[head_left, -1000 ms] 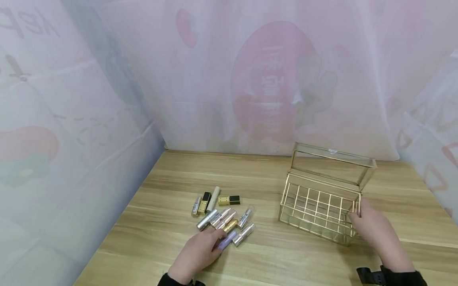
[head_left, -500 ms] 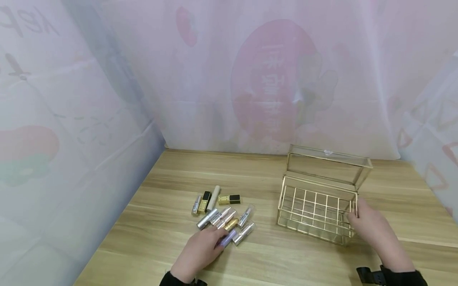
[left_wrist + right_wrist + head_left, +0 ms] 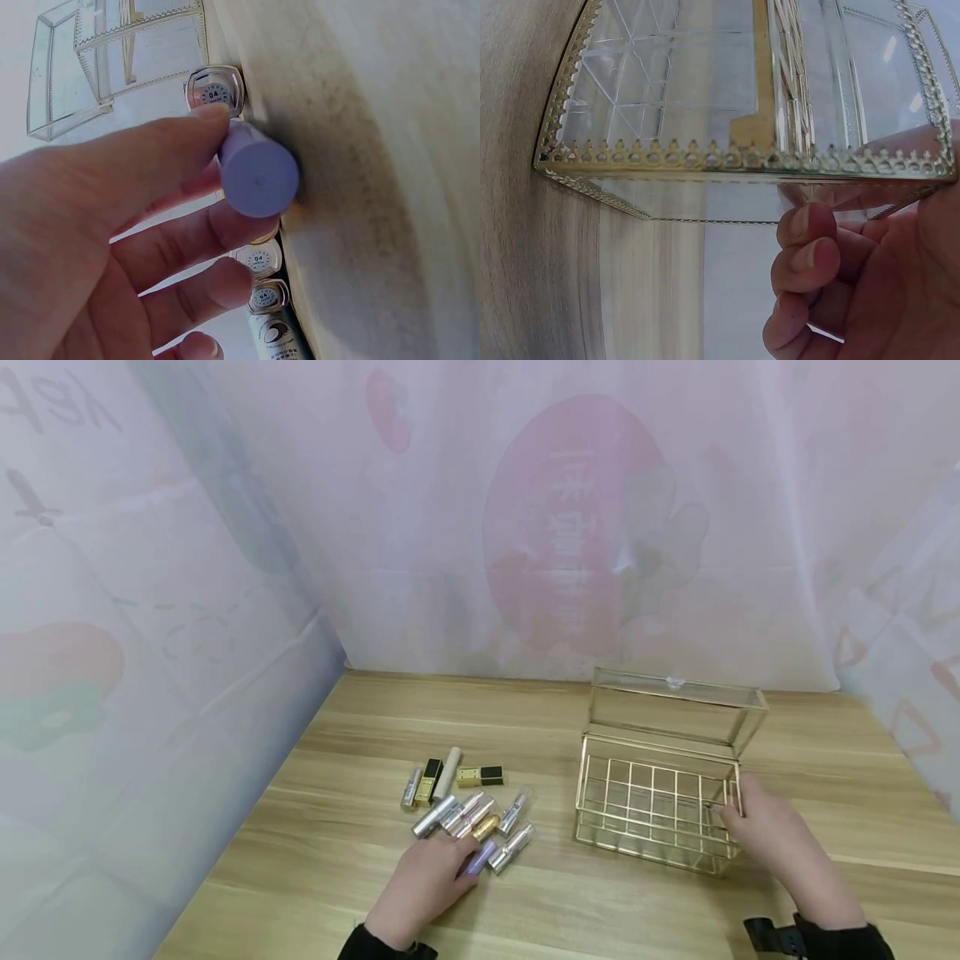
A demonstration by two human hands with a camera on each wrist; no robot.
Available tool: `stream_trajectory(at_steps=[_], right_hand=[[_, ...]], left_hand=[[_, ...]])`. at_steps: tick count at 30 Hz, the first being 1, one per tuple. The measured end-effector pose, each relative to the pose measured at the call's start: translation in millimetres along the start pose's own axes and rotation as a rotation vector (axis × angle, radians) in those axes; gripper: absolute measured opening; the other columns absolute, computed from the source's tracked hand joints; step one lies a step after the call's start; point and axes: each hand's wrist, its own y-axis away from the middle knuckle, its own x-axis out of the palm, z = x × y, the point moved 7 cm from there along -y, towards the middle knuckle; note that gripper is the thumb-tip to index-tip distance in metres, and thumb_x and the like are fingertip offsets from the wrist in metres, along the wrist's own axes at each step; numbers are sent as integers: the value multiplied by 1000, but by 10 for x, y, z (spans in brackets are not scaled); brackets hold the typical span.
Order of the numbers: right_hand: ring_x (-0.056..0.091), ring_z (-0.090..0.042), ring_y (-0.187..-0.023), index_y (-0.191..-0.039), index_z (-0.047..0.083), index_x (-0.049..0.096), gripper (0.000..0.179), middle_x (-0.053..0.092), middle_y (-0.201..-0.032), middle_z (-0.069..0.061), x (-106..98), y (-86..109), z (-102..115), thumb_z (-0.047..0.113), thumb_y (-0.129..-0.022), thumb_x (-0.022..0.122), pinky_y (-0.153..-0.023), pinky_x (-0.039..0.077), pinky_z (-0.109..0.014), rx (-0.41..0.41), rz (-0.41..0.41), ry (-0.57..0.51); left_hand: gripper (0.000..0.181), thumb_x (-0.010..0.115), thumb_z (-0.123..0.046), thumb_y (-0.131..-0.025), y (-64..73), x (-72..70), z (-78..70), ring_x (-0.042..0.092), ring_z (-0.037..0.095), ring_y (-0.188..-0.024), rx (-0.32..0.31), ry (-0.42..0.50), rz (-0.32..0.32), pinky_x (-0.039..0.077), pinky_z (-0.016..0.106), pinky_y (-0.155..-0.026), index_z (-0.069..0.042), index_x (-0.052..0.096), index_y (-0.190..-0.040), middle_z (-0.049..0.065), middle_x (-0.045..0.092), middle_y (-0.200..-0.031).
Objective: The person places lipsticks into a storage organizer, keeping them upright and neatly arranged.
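My left hand pinches a purple cosmetic tube between thumb and fingers, low over the table at the near side of a cluster of lipstick tubes. Touching or close beside it lie a gold tube and a silver tube. To the right stands a clear box with gold edging, its lid raised at the back and a gold grid across its top. My right hand grips the box's right side, thumb over the top edge and fingers outside.
Behind the left hand lie black-and-gold lipsticks, a white tube and several silver ones. Another black-and-gold lipstick lies crosswise. A printed curtain borders the wooden table at the back.
The box has slid a little left and turned slightly, with my right hand moving along on its side. My left hand has shifted slightly right, still holding the purple tube.
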Motion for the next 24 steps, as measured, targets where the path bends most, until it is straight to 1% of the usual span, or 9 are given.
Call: stream_trajectory(at_steps=[3, 8, 11, 14, 19, 24], right_hand=[[47, -21, -55, -96, -2, 41, 16, 55, -70, -11, 5, 5, 28, 12, -93, 47, -42, 40, -31, -7, 2, -1], [44, -20, -54, -93, 0, 40, 15, 50, -67, -8, 2, 13, 71, 12, -93, 47, -42, 38, -30, -22, -1, 0], [45, -20, -54, -94, -1, 39, 15, 50, -67, -8, 11, 9, 76, 12, -93, 46, -42, 37, -30, -23, 10, -2], [45, -20, -55, -95, -2, 40, 15, 52, -69, -9, 22, 8, 87, 12, -94, 46, -43, 38, -30, -26, 20, -6], [46, -20, -56, -96, -3, 40, 15, 53, -71, -10, 36, 13, 108, 11, -93, 46, -43, 40, -31, -34, 23, -13], [44, -18, -53, -97, -2, 41, 15, 51, -68, -8, 64, 27, 125, 11, -93, 47, -41, 38, -30, -33, 20, -15]], left_hand=[[28, 79, -27, -72, -10, -1, -10, 49, 8, -58, 8, -16, -13, 45, 23, -45, -13, 68, -93, -7, 58, -66], [30, 79, -28, -70, -10, -15, -38, 54, 11, -62, 15, -31, -40, 50, 27, -48, -12, 68, -93, -5, 62, -69], [32, 80, -30, -70, -13, -13, -44, 56, 14, -64, 8, -44, -41, 52, 29, -51, -12, 68, -93, -3, 65, -71], [32, 80, -30, -69, -22, 4, -40, 57, 14, -65, -9, -50, -31, 52, 29, -51, -12, 67, -92, -3, 66, -72], [27, 80, -27, -70, -20, 16, -40, 56, 14, -63, -33, -37, -25, 50, 27, -47, -11, 66, -88, -3, 64, -70], [19, 78, -21, -71, -7, 0, -47, 55, 14, -62, -54, 1, -28, 51, 28, -47, -11, 65, -81, -2, 62, -68]])
